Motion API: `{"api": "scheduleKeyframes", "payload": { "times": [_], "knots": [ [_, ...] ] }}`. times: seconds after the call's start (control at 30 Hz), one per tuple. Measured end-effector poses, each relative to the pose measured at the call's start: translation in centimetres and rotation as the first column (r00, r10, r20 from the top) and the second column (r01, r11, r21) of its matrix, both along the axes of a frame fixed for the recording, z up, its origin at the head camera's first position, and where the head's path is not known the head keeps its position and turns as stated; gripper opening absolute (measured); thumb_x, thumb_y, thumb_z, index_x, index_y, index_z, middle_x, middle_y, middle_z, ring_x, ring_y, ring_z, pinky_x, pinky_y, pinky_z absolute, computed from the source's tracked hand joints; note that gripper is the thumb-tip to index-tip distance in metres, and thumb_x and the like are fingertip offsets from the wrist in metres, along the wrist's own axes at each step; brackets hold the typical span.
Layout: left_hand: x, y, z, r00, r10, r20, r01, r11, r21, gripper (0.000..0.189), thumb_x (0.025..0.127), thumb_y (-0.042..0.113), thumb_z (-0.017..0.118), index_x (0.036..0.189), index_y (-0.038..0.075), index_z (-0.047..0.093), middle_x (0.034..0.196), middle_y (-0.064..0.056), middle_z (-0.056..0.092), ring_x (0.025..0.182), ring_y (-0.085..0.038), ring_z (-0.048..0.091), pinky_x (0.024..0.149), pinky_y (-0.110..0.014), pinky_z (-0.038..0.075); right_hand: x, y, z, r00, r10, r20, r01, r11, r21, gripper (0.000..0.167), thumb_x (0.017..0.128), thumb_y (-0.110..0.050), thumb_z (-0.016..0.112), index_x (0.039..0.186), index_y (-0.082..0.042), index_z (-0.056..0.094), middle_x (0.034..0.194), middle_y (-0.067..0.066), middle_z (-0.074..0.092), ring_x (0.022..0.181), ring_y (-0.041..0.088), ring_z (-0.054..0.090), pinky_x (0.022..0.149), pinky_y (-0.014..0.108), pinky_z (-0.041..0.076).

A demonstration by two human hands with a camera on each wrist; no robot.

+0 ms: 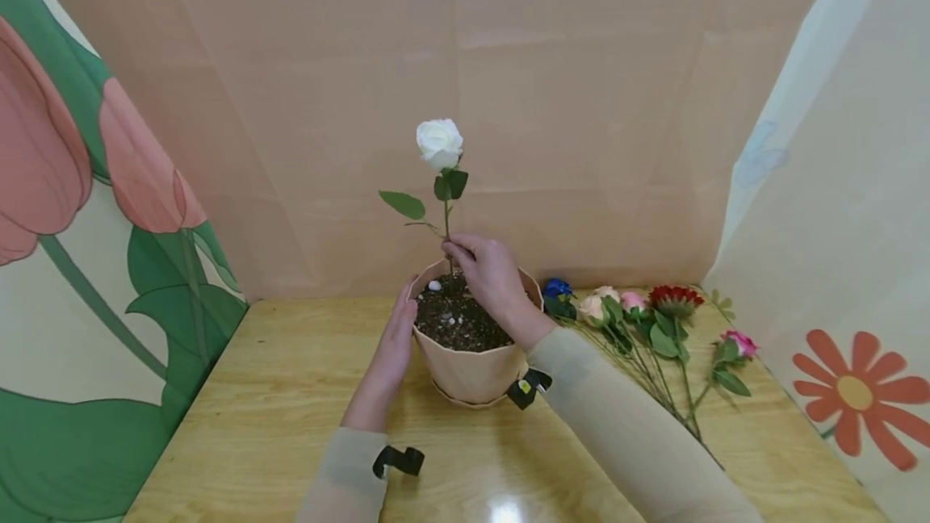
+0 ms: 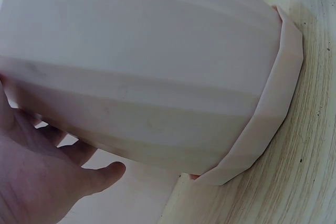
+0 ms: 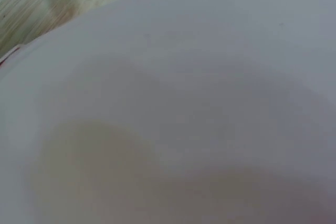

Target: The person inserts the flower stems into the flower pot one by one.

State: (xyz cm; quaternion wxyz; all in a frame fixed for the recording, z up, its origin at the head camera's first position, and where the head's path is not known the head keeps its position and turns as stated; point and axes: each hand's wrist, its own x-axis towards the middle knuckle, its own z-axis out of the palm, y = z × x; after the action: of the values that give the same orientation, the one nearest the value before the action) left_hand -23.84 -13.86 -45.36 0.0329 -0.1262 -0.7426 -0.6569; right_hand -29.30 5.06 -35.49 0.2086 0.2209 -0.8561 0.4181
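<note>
A white rose (image 1: 439, 144) on a long leafy stem stands upright over a pale peach flowerpot (image 1: 468, 374) filled with dark soil (image 1: 472, 329). My right hand (image 1: 497, 281) pinches the stem low down, just above the soil at the back of the pot. Against the pot's left side rests my left hand (image 1: 392, 345), its fingers fairly straight along the wall. In the left wrist view the left hand (image 2: 47, 166) lies by the pot wall (image 2: 142, 51), and a saucer (image 2: 273, 98) is under the base. The pot's wall (image 3: 184, 103) fills most of the right wrist view.
Right of the pot, several loose flowers lie on the wooden table (image 1: 269, 394): a blue one (image 1: 557, 289), a dark red one (image 1: 676, 299), a bright pink one (image 1: 741, 341) and paler ones. A few white pebbles (image 1: 434, 286) dot the soil. A plain backdrop (image 1: 581, 103) rises behind.
</note>
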Motion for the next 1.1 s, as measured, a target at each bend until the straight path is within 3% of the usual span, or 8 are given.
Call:
{"api": "scheduleKeyframes", "payload": {
  "times": [0.23,0.57,0.87,1.1],
  "knots": [
    [0.14,-0.16,-0.09,1.0,0.001,0.013,-0.001,1.0,0.005,0.064,0.121,0.049,0.024,0.179,0.024,0.015,0.185,-0.006,0.01,0.168,-0.034,0.005,0.131,-0.067,0.005,-0.17,-0.14,0.2,0.999,0.026,0.033,-0.028,0.998,0.063,0.024,0.114,-0.02,0.065,0.106,-0.01,0.085,0.097,0.003,0.082,0.072,0.015,0.068,0.067,0.034,0.057],
    [0.02,-0.32,-0.11,0.999,-0.012,0.031,0.011,1.0,0.017,0.064,0.12,0.055,0.024,0.179,0.031,0.014,0.184,-0.001,0.01,0.169,-0.03,0.003,0.132,-0.066,0.007,-0.59,-0.28,-0.09,0.998,0.051,0.027,-0.054,0.987,0.154,0.025,0.113,-0.022,0.066,0.114,-0.008,0.086,0.096,0.003,0.081,0.077,0.015,0.069,0.075,0.038,0.06],
    [-0.04,0.02,-0.44,1.0,-0.024,0.019,0.023,0.999,0.031,0.065,0.12,0.054,0.026,0.179,0.028,0.016,0.184,-0.003,0.01,0.168,-0.031,0.004,0.131,-0.067,0.005,-0.34,0.34,-0.52,0.996,0.059,0.061,-0.065,0.993,0.095,0.024,0.114,-0.023,0.066,0.11,-0.01,0.086,0.092,0.005,0.08,0.07,0.017,0.067,0.066,0.036,0.056],
    [-0.15,0.06,-0.48,1.0,-0.024,0.008,0.024,0.998,0.051,0.065,0.121,0.053,0.026,0.179,0.026,0.017,0.184,-0.002,0.012,0.168,-0.031,0.006,0.132,-0.066,0.006,-0.07,0.41,-0.56,0.997,0.034,0.067,-0.037,0.998,0.045,0.021,0.111,-0.023,0.071,0.119,-0.009,0.085,0.101,0.005,0.082,0.085,0.022,0.076,0.079,0.04,0.062]
  ]
}}
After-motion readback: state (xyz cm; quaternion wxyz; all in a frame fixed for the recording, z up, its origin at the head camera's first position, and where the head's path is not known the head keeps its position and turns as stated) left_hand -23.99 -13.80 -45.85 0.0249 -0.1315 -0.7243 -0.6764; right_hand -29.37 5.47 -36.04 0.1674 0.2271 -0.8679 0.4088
